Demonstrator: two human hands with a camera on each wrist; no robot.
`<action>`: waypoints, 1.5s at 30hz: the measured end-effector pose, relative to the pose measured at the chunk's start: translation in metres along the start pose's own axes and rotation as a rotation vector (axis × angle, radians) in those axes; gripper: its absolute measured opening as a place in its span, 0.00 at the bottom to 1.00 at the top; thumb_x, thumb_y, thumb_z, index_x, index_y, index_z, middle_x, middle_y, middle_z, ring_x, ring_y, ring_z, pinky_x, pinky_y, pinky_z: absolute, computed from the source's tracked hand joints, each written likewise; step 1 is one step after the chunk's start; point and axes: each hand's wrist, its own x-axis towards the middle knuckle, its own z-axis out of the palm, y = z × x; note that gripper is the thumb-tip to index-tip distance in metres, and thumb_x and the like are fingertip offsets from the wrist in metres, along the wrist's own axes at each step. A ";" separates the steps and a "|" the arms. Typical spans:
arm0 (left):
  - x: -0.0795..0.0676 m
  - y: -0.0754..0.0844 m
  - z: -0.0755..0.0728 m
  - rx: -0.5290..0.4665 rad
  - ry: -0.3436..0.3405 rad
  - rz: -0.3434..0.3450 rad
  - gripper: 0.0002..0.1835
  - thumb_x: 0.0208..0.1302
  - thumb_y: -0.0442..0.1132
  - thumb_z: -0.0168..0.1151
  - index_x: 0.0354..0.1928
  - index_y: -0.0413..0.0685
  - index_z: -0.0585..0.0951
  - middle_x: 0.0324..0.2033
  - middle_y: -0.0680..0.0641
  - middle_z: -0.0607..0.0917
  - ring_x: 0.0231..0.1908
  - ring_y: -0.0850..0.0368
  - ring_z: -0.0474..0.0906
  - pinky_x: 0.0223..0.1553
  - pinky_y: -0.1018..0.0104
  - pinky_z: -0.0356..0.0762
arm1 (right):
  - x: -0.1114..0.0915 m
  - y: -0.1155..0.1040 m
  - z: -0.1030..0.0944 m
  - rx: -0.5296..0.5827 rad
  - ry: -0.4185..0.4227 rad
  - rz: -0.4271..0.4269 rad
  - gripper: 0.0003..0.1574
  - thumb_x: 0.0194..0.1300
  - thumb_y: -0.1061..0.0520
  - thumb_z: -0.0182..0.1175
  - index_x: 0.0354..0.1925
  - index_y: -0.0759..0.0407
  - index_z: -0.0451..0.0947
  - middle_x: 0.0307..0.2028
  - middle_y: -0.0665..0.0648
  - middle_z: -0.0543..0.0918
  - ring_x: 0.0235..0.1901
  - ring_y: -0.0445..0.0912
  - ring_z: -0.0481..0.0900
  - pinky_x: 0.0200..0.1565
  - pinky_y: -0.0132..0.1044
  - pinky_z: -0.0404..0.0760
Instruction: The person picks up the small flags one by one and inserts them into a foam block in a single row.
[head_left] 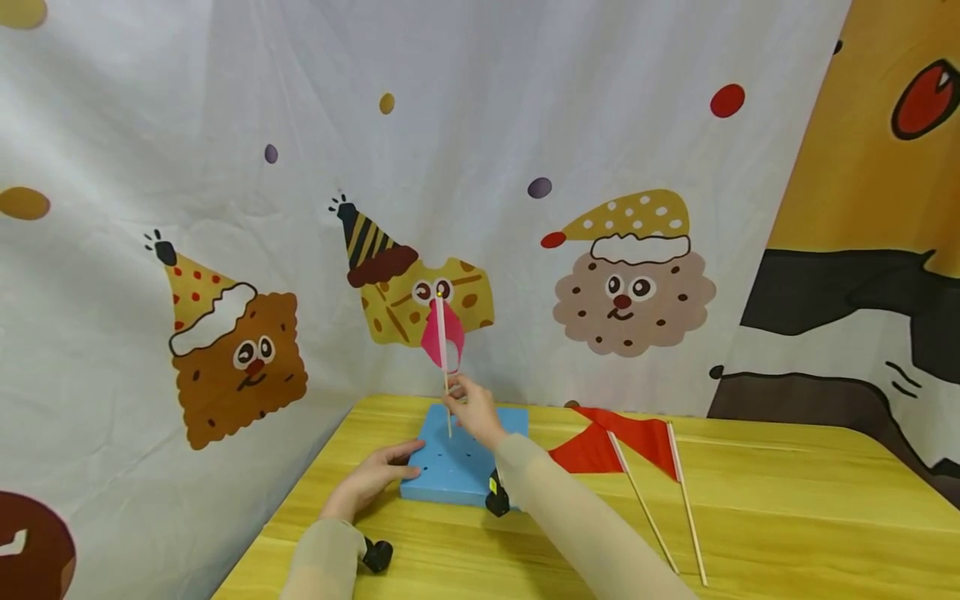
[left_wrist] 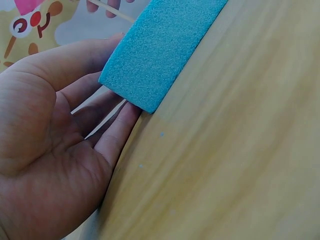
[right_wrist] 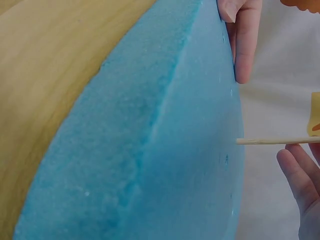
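Observation:
A blue foam block (head_left: pixel 457 483) with small holes in its top lies on the table. At its left edge my left hand (head_left: pixel 378 471) touches it, fingers extended against the side and corner (left_wrist: pixel 107 117). My right hand (head_left: pixel 474 410) pinches the thin wooden stick of a pink flag (head_left: pixel 433 337) between thumb and fingers. This flag stands almost upright above the block, its cloth at the top beside a white sleeve. In the right wrist view the lower end of the stick (right_wrist: pixel 265 141) is right at the block's top face.
To the right of the block lie two red pennant flags (head_left: pixel 648 446) on wooden sticks, their cloths overlapping. The yellow wood-grain table (head_left: pixel 787 517) reaches back to a white curtain (head_left: pixel 480 150) printed with cartoon biscuits and cheese. Black camera mounts sit at both wrists.

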 end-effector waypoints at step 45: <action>-0.001 0.003 0.001 -0.043 -0.060 -0.055 0.32 0.56 0.42 0.60 0.63 0.46 0.63 0.65 0.40 0.54 0.63 0.41 0.44 0.59 0.45 0.49 | -0.133 0.066 -0.261 0.066 -0.040 0.255 0.22 0.55 0.52 0.62 0.46 0.62 0.74 0.43 0.67 0.77 0.36 0.59 0.78 0.32 0.50 0.78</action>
